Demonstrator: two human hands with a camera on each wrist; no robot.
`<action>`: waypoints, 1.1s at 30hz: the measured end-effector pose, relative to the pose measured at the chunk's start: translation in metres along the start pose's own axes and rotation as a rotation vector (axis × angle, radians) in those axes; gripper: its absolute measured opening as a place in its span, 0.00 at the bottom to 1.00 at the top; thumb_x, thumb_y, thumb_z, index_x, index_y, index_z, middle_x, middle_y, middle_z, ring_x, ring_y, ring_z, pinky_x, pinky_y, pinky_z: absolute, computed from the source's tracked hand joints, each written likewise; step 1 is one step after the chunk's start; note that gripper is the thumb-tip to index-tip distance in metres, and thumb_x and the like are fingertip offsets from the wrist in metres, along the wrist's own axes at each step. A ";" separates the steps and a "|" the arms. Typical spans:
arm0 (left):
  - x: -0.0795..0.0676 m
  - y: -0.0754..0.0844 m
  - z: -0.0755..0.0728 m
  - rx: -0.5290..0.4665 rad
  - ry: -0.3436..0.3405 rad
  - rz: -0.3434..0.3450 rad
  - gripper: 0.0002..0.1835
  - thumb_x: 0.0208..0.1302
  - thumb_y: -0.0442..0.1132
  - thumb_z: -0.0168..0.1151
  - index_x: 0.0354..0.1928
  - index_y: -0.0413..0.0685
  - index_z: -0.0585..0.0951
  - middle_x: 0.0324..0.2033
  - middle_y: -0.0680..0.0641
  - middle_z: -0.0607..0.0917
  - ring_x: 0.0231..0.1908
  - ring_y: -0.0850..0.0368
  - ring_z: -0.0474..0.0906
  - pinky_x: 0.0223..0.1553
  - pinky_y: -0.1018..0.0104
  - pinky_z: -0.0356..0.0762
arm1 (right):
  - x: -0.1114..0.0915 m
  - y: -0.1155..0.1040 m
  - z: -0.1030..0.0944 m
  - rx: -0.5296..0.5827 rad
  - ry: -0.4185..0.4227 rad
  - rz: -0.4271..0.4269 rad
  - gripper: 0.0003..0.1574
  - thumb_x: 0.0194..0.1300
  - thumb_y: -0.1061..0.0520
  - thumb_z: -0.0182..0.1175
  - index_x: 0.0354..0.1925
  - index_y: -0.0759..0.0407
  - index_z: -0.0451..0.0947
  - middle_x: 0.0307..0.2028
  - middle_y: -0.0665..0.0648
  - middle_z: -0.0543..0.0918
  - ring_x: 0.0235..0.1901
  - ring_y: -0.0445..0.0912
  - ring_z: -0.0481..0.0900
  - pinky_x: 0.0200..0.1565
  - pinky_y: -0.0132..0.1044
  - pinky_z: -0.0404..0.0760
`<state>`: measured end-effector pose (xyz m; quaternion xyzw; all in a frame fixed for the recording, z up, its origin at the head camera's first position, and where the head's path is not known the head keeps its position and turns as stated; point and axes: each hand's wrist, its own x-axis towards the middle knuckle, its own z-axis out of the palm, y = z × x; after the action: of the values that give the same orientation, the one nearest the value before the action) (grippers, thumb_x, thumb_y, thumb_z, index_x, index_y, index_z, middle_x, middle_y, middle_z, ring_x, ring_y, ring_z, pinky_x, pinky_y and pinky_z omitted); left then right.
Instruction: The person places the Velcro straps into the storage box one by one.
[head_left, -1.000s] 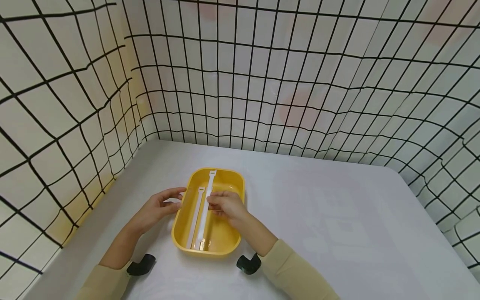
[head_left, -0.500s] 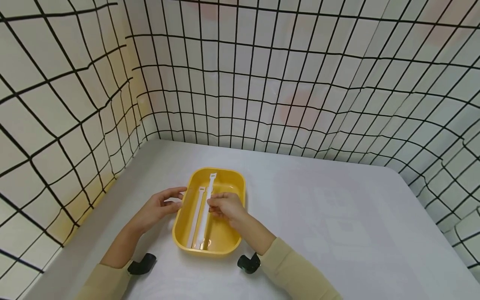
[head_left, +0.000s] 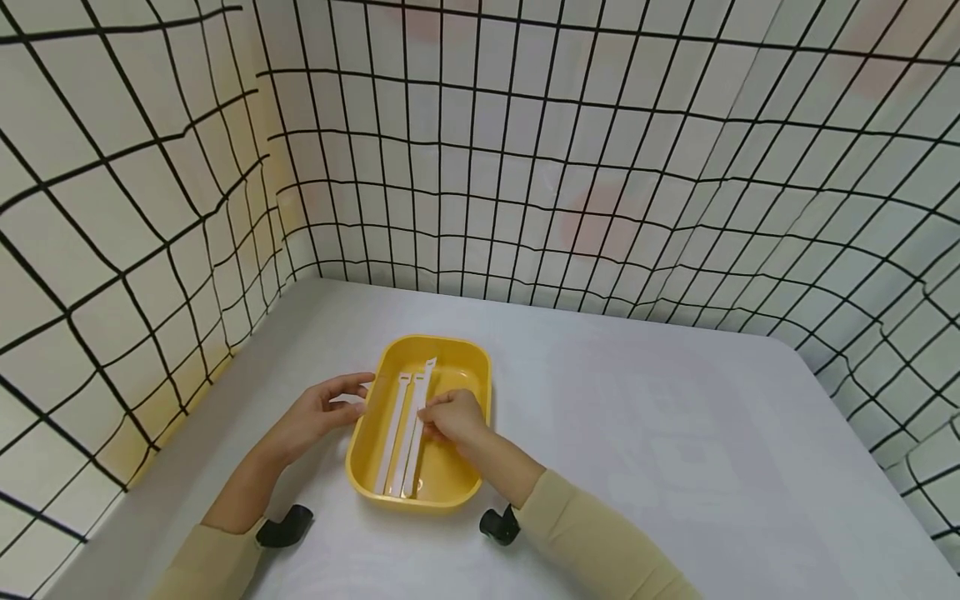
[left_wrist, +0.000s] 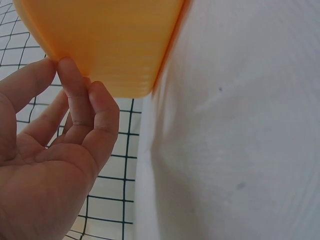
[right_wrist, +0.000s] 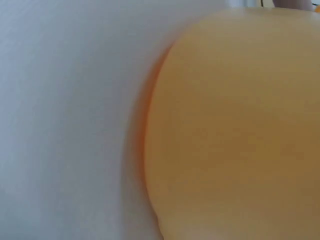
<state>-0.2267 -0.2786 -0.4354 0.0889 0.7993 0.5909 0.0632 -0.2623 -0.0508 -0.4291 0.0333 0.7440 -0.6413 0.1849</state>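
Note:
A yellow tray (head_left: 450,477) stands on the white table, its outer wall (right_wrist: 235,130) filling much of the right wrist view. Inside it lie slim white cable ties with slotted heads. The left tie (head_left: 392,433) and the middle tie (head_left: 408,433) lie side by side, lengthwise. My right hand (head_left: 456,415) pinches a third cable tie (head_left: 428,377) along their right side, its head tilted a little. At the tray's left side, my left hand (head_left: 318,418) touches the outer wall with bent, loose fingers. The left wrist view shows those fingertips (left_wrist: 67,65) against the yellow plastic.
Black grid netting (head_left: 480,150) rises at the back and both sides over white sheeting. Black wrist devices (head_left: 285,527) show by both sleeves. White table surface (head_left: 637,433) stretches away to the right of the tray.
My right hand has come slightly nearer and lower with its cable tie, whose head has tilted. A middle tie now shows separately beside it. My left hand stays at the tray's side.

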 end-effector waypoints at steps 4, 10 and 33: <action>-0.001 0.000 -0.001 -0.005 0.000 0.002 0.29 0.67 0.39 0.62 0.68 0.38 0.68 0.52 0.36 0.73 0.42 0.47 0.77 0.45 0.68 0.76 | -0.001 -0.002 0.002 -0.061 0.038 0.022 0.04 0.58 0.70 0.63 0.30 0.66 0.76 0.19 0.53 0.76 0.14 0.38 0.73 0.19 0.25 0.73; -0.002 0.001 -0.001 0.008 0.002 0.005 0.29 0.68 0.40 0.62 0.68 0.39 0.69 0.52 0.36 0.73 0.42 0.47 0.77 0.45 0.67 0.76 | -0.001 -0.002 0.003 -0.157 0.075 0.057 0.05 0.57 0.69 0.65 0.27 0.66 0.78 0.17 0.53 0.75 0.13 0.39 0.71 0.18 0.25 0.71; -0.002 0.002 0.003 0.000 0.009 -0.001 0.27 0.68 0.37 0.61 0.67 0.38 0.69 0.52 0.35 0.73 0.41 0.47 0.76 0.45 0.68 0.77 | 0.001 0.000 0.006 -0.478 0.133 0.105 0.11 0.52 0.69 0.62 0.17 0.64 0.75 0.07 0.52 0.71 0.08 0.41 0.65 0.13 0.29 0.62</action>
<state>-0.2241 -0.2761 -0.4344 0.0859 0.7997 0.5912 0.0596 -0.2618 -0.0567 -0.4298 0.0694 0.8821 -0.4331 0.1715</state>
